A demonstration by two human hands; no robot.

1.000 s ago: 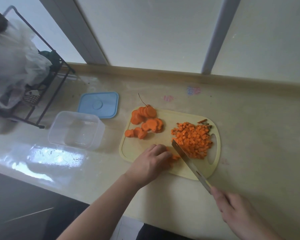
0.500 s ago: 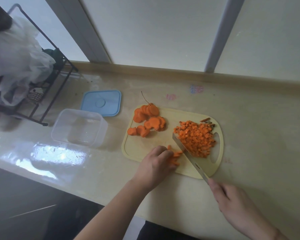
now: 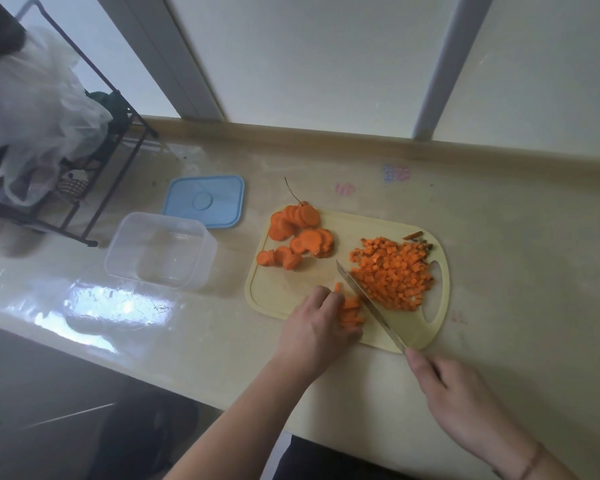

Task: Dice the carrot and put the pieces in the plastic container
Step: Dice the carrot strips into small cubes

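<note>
While our left hand pins carrot strips, hiding some, our right hand grips the knife, handle hidden.

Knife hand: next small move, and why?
Probably another short cut down through the carrot strips that the left hand holds. The right hand has the knife right beside them, they look only partly diced, and the plastic container holds no carrot yet.
</note>
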